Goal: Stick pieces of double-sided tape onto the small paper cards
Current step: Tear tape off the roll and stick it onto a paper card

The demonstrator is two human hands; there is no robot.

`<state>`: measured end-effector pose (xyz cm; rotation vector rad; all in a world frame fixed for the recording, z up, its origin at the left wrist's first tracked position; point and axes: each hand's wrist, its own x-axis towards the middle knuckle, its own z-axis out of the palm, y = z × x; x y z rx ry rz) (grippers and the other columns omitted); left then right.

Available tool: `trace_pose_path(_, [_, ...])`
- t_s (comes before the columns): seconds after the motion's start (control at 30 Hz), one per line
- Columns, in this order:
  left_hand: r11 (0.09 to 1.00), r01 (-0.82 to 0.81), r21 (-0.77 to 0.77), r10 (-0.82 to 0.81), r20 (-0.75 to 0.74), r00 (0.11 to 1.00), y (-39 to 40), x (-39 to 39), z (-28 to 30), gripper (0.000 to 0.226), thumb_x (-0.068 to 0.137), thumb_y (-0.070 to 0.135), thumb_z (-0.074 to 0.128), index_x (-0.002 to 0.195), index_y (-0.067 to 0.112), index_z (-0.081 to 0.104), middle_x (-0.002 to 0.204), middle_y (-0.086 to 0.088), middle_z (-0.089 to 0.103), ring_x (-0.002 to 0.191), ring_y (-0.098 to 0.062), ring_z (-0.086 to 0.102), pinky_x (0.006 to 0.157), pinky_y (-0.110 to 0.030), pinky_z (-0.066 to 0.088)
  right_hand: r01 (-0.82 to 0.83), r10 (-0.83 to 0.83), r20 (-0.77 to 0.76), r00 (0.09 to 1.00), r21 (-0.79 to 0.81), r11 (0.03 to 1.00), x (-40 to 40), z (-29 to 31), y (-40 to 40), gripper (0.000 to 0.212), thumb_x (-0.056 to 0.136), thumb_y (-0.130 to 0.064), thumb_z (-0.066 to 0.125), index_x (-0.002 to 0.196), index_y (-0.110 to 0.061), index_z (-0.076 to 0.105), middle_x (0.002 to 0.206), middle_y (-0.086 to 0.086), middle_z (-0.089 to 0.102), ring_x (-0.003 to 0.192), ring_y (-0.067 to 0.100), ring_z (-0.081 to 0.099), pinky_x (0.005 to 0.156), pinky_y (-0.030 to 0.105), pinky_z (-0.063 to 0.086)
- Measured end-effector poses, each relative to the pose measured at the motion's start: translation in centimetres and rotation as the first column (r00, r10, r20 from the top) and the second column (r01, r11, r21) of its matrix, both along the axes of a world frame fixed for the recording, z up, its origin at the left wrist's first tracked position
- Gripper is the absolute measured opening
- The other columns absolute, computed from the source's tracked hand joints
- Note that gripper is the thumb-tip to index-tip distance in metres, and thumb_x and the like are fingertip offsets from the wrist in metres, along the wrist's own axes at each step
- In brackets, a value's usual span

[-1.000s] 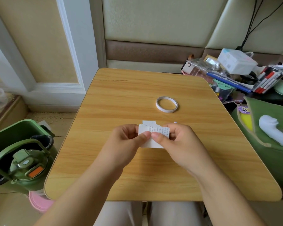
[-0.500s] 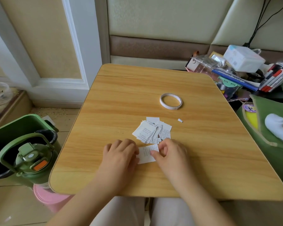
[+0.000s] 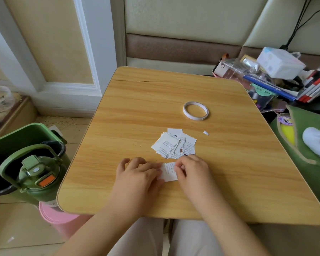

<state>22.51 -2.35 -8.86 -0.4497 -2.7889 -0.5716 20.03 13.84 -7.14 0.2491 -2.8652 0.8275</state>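
Single card [image 3: 168, 171]: now flat on the counter [image 3: 129, 115] near its front edge, lowered from mid-air a second ago; ready for taping. Left hand [image 3: 139, 174] presses its left side, fingers fairly straight. Right hand [image 3: 191, 169] pinches its right edge. Card pile [image 3: 171, 145]: just behind the hands. Tape roll [image 3: 195, 113]: further back, well apart, bare wood around it. Small scrap [image 3: 205, 133]: right of pile.

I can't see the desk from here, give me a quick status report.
Both hands, left hand and right hand, on one card. Tape roll untouched beyond card pile. Nothing blocking.
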Motion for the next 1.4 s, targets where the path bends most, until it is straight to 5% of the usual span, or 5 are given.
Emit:
trace_pose_path(0.2, [0.997, -0.052, 0.064, 0.052, 0.001, 0.999, 0.4, 0.1, -0.3, 0.029, 0.075, 0.044, 0.047, 0.072, 0.031, 0.072, 0.093, 0.022, 0.071, 0.084, -0.019, 0.062, 0.081, -0.047, 0.045, -0.042, 0.04, -0.024, 0.999, -0.082, 0.996, 0.5, -0.8, -1.6, 0.013, 0.076, 0.002, 0.067, 0.069, -0.008, 0.065, 0.068, -0.009, 0.046, 0.064, 0.01, 0.042, 0.063, 0.015, 0.03])
trace_pose_path(0.47, [0.988, -0.07, 0.135, 0.074, -0.027, 0.997, 0.6, -0.2, -0.9, 0.028, 0.073, 0.046, 0.048, 0.067, 0.03, 0.071, 0.09, 0.021, 0.071, 0.083, -0.019, 0.06, 0.082, -0.043, 0.04, -0.084, 0.086, 0.025, 0.996, -0.047, 0.995, 0.4, -0.3, -1.8, 0.01, 0.082, 0.001, 0.061, 0.074, -0.005, 0.065, 0.077, -0.002, 0.05, 0.073, 0.015, 0.045, 0.067, 0.018, 0.031])
trace_pose_path(0.67, [0.987, -0.07, 0.143, 0.074, -0.023, 0.997, 0.4, -0.3, -1.2, 0.032, 0.07, 0.047, 0.047, 0.07, 0.028, 0.072, 0.092, 0.022, 0.071, 0.084, -0.018, 0.061, 0.085, -0.031, 0.025, 0.107, -0.107, -0.001, 0.994, -0.04, 0.993, 0.3, -0.8, -1.3, 0.009, 0.088, -0.001, 0.058, 0.084, -0.001, 0.066, 0.086, 0.007, 0.059, 0.079, 0.02, 0.049, 0.073, 0.027, 0.038])
trace_pose_path(0.83, [0.984, -0.061, 0.17, 0.067, -0.031, 0.997, 0.6, -0.2, -1.1, 0.027, 0.072, 0.045, 0.049, 0.066, 0.028, 0.07, 0.091, 0.021, 0.071, 0.084, -0.02, 0.059, 0.084, -0.032, 0.026, -0.054, 0.049, -0.062, 0.997, -0.086, 0.995, 0.7, -1.3, -1.8, 0.011, 0.074, 0.002, 0.063, 0.069, -0.007, 0.064, 0.071, -0.005, 0.05, 0.064, 0.012, 0.045, 0.062, 0.015, 0.033])
trace_pose_path(1.4, [0.984, -0.068, 0.164, 0.083, -0.083, 0.993, 0.7, -0.1, -1.6, 0.03, 0.073, 0.045, 0.049, 0.073, 0.027, 0.073, 0.094, 0.019, 0.072, 0.091, -0.014, 0.049, 0.09, -0.037, 0.033, 0.056, -0.07, -0.107, 0.992, -0.132, 0.99, 0.6, -2.1, -1.6, 0.014, 0.073, 0.002, 0.065, 0.064, -0.008, 0.06, 0.066, 0.003, 0.056, 0.062, 0.014, 0.044, 0.06, 0.018, 0.027])
